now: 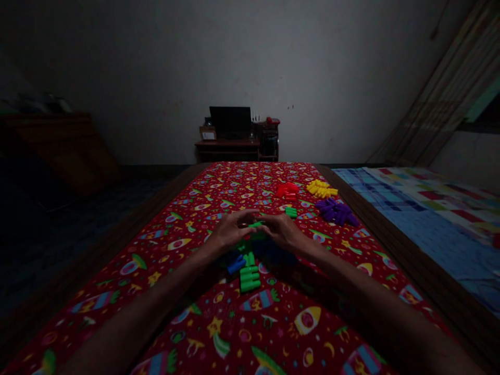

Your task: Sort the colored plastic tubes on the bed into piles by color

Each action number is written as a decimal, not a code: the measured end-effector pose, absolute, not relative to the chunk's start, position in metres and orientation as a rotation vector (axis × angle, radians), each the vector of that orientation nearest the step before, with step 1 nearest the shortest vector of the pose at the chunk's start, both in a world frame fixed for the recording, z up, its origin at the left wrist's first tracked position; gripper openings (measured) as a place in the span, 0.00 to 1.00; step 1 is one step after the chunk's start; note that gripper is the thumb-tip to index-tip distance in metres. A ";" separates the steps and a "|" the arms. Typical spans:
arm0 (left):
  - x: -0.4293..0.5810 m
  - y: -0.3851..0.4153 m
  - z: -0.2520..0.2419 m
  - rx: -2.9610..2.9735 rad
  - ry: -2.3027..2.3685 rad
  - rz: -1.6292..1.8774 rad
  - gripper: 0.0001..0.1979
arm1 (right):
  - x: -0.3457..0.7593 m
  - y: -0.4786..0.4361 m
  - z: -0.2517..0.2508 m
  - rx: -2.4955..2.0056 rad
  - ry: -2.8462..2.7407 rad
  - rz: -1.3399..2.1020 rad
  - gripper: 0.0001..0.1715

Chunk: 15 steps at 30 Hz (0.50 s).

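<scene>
Both my hands meet over the middle of a table covered in a red patterned cloth point(219, 333). My left hand point(230, 229) and my right hand point(282, 230) pinch a small green plastic piece point(257, 224) between their fingertips. Just below the hands lie green pieces point(249, 277) joined in a short stack and a blue piece point(236, 264). Farther away sit sorted heaps: red pieces point(287, 190), yellow pieces point(321, 188), purple pieces point(336, 211) and a single green piece point(291, 211).
The room is dim. A bed with a checked blue cover point(422, 219) runs along the table's right edge. At the far wall stands a low desk with a dark monitor point(230, 122). Dark floor lies to the left.
</scene>
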<state>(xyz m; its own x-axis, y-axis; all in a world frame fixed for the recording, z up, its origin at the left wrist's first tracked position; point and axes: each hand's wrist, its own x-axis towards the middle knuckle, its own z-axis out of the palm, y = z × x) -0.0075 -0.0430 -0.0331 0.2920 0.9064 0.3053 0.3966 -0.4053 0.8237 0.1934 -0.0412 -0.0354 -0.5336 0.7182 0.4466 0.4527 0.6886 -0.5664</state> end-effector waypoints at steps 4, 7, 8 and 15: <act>-0.011 -0.046 -0.032 2.157 1.181 0.887 0.25 | 0.212 -0.028 -0.033 -1.030 -2.139 0.413 0.14; -0.030 -0.041 -0.032 2.319 1.271 0.618 0.22 | 0.245 -0.004 -0.036 -1.144 -1.924 0.359 0.17; -0.036 -0.039 -0.033 2.359 1.279 0.507 0.22 | 0.256 0.002 -0.039 -1.189 -1.872 0.348 0.17; -0.048 -0.035 -0.031 2.350 1.292 0.301 0.15 | 0.281 0.014 -0.057 -1.495 -1.872 0.192 0.14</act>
